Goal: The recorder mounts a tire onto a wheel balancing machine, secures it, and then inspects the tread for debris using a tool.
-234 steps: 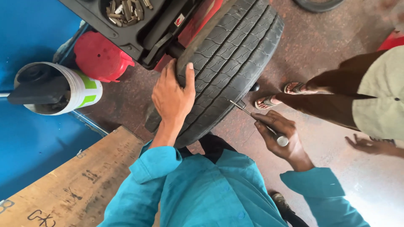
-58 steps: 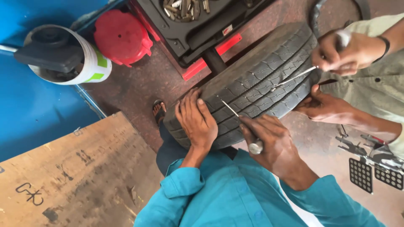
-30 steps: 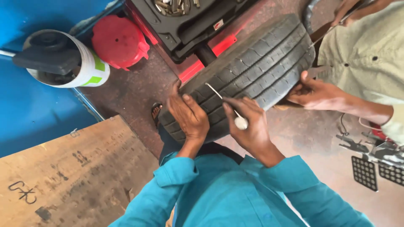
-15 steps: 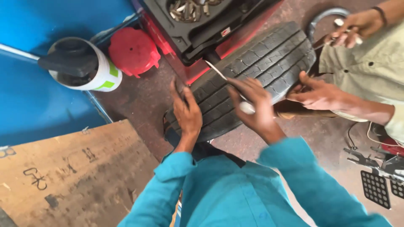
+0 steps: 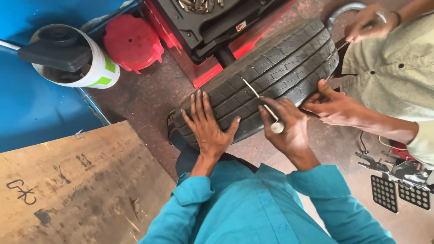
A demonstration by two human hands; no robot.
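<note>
A black tyre (image 5: 280,63) stands upright on the floor in front of me, tread facing up. My left hand (image 5: 209,126) lies flat on the tread with fingers spread. My right hand (image 5: 285,129) grips a thin metal probe tool (image 5: 260,101) by its round handle end, its tip touching a tread groove. A co-worker in a beige shirt presses one hand (image 5: 334,107) against the tyre's right side and holds another thin tool in the other hand (image 5: 368,25) near the tyre's top right.
A red and black tyre machine (image 5: 217,27) stands behind the tyre. A red lid (image 5: 133,43) and a white bucket (image 5: 81,63) sit at the upper left by a blue wall. A wooden board (image 5: 72,180) lies at the left. Black pedals (image 5: 398,192) are at the right.
My right hand has lowered the probe onto the tread, and my left hand has spread flatter. The co-worker's raised hand stays near the tyre's top right.
</note>
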